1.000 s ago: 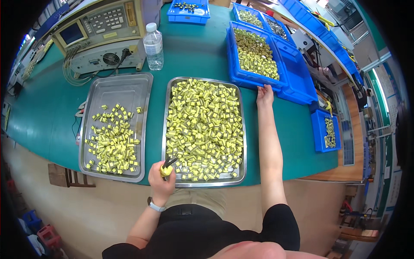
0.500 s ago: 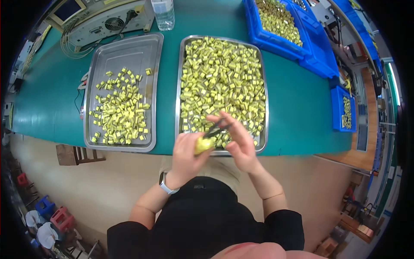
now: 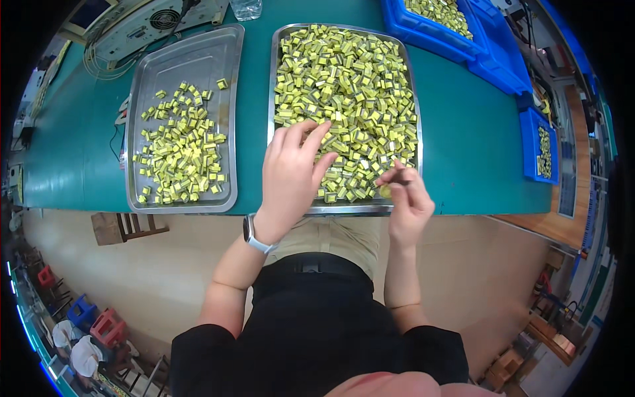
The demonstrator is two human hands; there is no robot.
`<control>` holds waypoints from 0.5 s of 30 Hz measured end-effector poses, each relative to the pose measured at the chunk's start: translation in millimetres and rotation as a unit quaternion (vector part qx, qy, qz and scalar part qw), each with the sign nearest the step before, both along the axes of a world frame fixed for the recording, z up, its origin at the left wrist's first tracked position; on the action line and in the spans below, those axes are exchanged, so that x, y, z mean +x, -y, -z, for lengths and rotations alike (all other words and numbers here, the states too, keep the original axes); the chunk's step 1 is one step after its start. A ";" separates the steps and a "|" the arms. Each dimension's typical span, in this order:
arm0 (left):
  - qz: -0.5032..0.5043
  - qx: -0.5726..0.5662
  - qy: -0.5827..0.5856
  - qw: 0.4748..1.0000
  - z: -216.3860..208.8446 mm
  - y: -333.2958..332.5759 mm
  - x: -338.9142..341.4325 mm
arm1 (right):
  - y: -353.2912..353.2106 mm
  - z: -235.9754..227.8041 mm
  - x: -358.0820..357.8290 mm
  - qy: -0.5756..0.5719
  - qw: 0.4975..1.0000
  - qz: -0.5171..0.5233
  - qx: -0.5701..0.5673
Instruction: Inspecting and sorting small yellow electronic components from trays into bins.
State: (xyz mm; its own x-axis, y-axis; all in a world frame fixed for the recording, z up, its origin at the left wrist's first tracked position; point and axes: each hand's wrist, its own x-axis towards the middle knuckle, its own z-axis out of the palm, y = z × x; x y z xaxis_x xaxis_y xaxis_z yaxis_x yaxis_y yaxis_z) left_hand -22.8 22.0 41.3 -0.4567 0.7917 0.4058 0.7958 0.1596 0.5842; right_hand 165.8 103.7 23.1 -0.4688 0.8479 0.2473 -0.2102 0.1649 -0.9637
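Over the left side of the heaped metal tray (image 3: 272, 99) is my left hand (image 3: 291, 165), its fingers bent and spread apart, fingertips at the pile. The pile is made of small yellow-wrapped blocks (image 3: 344, 79) with dark grey sides, like small transformers. My right hand (image 3: 411, 202) is at the tray's near right corner, thumb and fingers closed on a dark slim tool (image 3: 399, 177), mostly hidden by the fingers. A yellow bit shows beside the thumb; whether it is held or lies in the tray I cannot tell.
A second grey tray (image 3: 149, 79) on the left holds a looser heap of the same blocks. Blue bins (image 3: 430, 40) stand at the far right, and a small blue bin (image 3: 531, 152) at the right edge. A bottle (image 3: 246, 9) and an instrument (image 3: 142, 30) stand at the back.
My hands have moved apart. The left has let go of the yellow pieces and reached forward over the pile; the right has moved right with the dark tool. The view has shifted slightly.
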 end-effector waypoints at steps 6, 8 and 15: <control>0.012 -0.038 0.001 0.999 10.8 -4.4 -1.1 | 14.5 1.9 -11.8 0.165 0.978 0.030 0.125; 0.025 -0.041 0.016 0.999 8.8 0.3 -2.4 | 11.7 5.4 -9.8 0.156 0.980 0.030 0.123; 0.083 0.012 0.385 0.919 4.9 21.6 8.4 | 3.8 16.3 -10.6 0.166 0.973 -0.008 0.158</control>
State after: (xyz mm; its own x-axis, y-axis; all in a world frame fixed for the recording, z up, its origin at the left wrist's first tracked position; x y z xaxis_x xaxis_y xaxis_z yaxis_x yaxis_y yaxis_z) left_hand -14.4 0.5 36.4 -0.4897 0.8713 0.0305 0.1577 0.0542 0.9860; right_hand 155.2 99.9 6.8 -0.5796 0.7458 0.3284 0.0985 0.4641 -0.8803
